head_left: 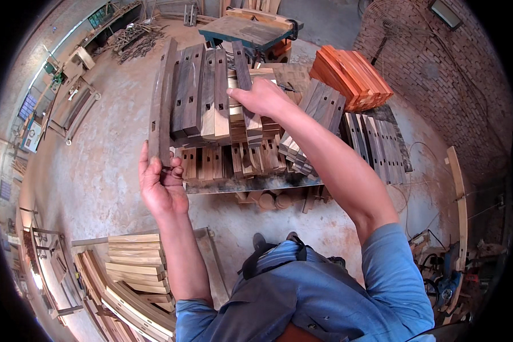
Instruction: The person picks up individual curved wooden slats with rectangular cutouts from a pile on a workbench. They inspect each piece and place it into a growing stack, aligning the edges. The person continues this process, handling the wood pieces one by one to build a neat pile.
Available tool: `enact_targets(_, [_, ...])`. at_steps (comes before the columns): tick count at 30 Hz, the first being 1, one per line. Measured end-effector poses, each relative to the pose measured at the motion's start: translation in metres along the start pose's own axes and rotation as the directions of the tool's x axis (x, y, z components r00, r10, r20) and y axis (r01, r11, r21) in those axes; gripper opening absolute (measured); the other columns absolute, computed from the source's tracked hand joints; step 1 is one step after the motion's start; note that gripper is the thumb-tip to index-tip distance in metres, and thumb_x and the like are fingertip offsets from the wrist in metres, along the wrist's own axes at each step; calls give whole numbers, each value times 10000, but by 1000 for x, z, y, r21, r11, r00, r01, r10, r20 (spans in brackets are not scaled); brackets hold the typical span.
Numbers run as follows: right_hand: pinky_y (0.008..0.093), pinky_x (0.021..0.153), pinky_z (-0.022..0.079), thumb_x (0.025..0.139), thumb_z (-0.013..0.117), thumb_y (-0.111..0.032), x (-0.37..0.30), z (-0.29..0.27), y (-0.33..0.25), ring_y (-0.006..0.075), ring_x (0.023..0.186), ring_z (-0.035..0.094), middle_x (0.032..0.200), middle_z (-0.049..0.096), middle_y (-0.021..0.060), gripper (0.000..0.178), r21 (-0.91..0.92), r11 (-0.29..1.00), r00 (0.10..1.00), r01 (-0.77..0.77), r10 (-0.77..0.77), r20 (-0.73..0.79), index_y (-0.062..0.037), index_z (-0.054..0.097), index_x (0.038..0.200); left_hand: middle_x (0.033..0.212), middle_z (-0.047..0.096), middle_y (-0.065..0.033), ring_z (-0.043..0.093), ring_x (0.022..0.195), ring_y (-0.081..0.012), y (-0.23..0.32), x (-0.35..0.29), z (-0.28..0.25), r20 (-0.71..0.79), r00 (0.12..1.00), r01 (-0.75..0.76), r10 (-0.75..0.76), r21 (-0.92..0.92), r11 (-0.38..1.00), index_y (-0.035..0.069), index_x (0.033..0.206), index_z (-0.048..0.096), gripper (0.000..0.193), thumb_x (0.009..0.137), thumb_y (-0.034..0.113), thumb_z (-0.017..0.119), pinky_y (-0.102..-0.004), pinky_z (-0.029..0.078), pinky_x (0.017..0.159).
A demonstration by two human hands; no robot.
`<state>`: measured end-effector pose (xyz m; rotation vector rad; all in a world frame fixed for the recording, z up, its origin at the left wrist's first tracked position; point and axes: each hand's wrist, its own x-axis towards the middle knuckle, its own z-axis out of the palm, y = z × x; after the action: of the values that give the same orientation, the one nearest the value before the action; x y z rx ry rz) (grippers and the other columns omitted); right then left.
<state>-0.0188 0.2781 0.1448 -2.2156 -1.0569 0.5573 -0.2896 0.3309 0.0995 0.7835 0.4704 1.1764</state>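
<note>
My left hand [161, 185] is closed round the lower end of a long, dark wooden slat [162, 108] with small square mortises, raised upright at the left of the pile. My right hand [259, 98] reaches over the pile, its fingers bent round a second mortised wooden slat [241, 65] that stands a little apart from its neighbours. Its fingertips are partly hidden. Between the hands, several similar dark slats [189, 91] lie side by side on top of the stack. Below them, shorter-looking brown mortised pieces [199, 163] rest on the dark worktable [251, 184].
Orange-red wooden pieces [350, 78] and more dark slats [382, 148] sit at the table's right. Beyond stands a table saw [245, 28]. Pale curved boards [134, 262] are stacked at lower left. A fan [386, 27] stands by the brick wall [439, 74].
</note>
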Motion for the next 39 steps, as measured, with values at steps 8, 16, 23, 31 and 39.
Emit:
enact_targets(8, [426, 956, 480, 854, 583, -430, -1, -1, -17, 376, 1108, 623, 1135, 668, 238, 549, -188, 977, 995, -101, 99, -24, 60, 679, 1084, 1019, 632, -154, 628, 781, -202, 13, -5, -21, -13, 999, -36, 36, -7, 999, 67, 1430, 412, 510, 948, 146, 560, -262, 508, 660])
enact_targets(16, [426, 1021, 438, 883, 558, -377, 5, -1, -32, 385, 1180, 578, 1229, 618, 259, 512, 46, 989, 984, -144, 148, -102, 61, 663, 1126, 991, 631, -178, 625, 732, -208, 33, -19, -48, -109, 987, -121, 121, 6, 993, 38, 1437, 395, 567, 910, 138, 578, -268, 507, 621])
enact_targets(23, [416, 1034, 435, 893, 562, -341, 31, 41, -66, 381, 1217, 554, 1273, 589, 265, 498, 17, 992, 986, -121, 122, -111, 77, 644, 1151, 1006, 624, -193, 616, 740, -204, 42, -24, -62, -96, 984, -153, 151, -15, 988, 35, 1448, 372, 581, 918, 149, 581, -268, 497, 619])
enact_targets(31, [438, 942, 488, 928, 518, -485, 19, 34, -80, 381, 1065, 641, 1100, 662, 276, 613, -44, 999, 1000, -17, 17, 13, 97, 673, 1045, 1028, 636, -202, 634, 767, -206, 46, -23, -79, -102, 982, -164, 161, -28, 986, 32, 1457, 354, 616, 905, 151, 600, -266, 518, 641])
enact_targets(39, [438, 907, 506, 898, 539, -543, -7, 12, 10, 386, 1022, 658, 1070, 671, 278, 682, -68, 996, 992, -63, 55, -109, 106, 662, 1068, 1036, 638, -204, 635, 811, -218, 40, -16, -86, -42, 992, -119, 117, -46, 992, 30, 1457, 351, 613, 903, 133, 593, -280, 536, 661])
